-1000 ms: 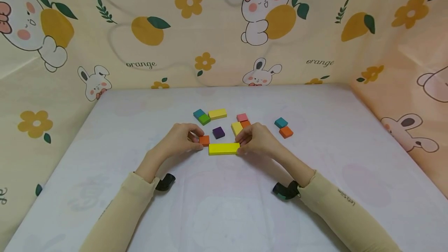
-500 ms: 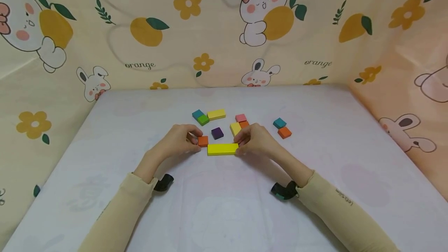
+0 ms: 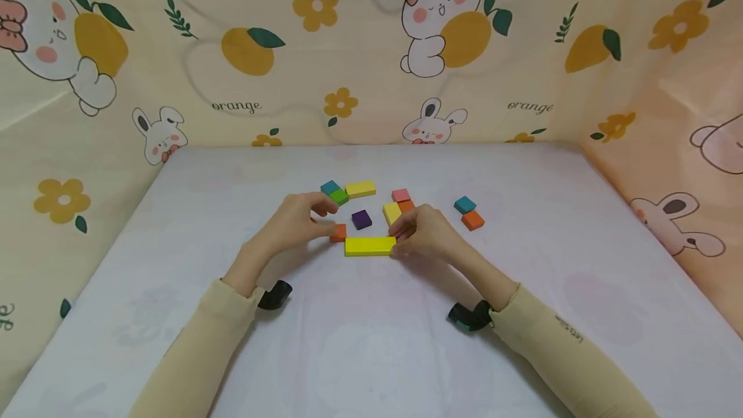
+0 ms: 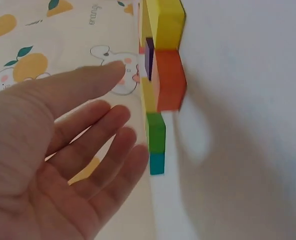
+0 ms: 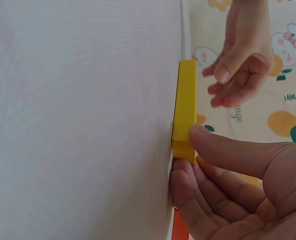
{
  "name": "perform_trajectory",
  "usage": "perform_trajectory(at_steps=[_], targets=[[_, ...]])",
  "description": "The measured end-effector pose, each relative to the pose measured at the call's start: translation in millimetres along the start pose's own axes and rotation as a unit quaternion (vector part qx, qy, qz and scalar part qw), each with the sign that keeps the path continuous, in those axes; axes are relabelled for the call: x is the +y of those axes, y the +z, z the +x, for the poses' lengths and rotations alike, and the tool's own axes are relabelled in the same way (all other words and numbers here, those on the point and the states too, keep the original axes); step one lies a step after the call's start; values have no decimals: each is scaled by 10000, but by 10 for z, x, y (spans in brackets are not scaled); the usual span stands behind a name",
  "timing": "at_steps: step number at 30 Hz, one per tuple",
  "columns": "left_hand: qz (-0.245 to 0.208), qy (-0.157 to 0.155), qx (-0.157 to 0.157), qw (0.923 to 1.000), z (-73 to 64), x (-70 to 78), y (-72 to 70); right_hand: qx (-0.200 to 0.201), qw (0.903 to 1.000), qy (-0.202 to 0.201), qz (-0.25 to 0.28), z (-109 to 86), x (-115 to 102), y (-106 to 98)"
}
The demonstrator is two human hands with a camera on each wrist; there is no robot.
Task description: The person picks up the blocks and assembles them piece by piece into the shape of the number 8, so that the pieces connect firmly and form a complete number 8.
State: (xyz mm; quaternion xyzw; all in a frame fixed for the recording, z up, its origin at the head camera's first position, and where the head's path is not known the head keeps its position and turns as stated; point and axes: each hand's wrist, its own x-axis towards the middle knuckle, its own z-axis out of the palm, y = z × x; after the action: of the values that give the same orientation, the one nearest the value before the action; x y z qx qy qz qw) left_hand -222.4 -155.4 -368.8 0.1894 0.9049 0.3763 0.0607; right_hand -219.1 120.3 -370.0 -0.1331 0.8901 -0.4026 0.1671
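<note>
A long bright yellow block [image 3: 370,247] lies flat on the table, and my right hand [image 3: 426,231] grips its right end. In the right wrist view the thumb presses the end of this yellow block [image 5: 185,100], the fingers curled behind it. An orange block [image 3: 338,233] sits at the long block's left end, the two meeting in the left wrist view. My left hand [image 3: 293,221] hovers just left of the orange block, fingers parted from the thumb and holding nothing. A purple block [image 3: 362,219] lies behind the long one.
Further back lie a blue block [image 3: 330,188] against a green block [image 3: 339,197], and a pale yellow block [image 3: 360,189]. A pink block [image 3: 400,195] sits near my right hand with another yellow and orange one. At right are a blue block [image 3: 465,204] and an orange one.
My left hand has let go of the orange block, lifting and spreading its fingers from the thumb. My right hand keeps its hold on the yellow block, and the blocks stay in place.
</note>
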Motion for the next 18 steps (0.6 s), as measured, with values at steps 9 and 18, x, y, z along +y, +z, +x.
perform_trajectory(at_steps=[9, 18], targets=[[-203, -405, 20, 9990, 259, 138, 177, -37, 9999, -1, 95, 12, 5, -14], [-400, -713, 31, 9966, 362, 123, 308, -40, 9999, 33, 94, 8, 2, 3]])
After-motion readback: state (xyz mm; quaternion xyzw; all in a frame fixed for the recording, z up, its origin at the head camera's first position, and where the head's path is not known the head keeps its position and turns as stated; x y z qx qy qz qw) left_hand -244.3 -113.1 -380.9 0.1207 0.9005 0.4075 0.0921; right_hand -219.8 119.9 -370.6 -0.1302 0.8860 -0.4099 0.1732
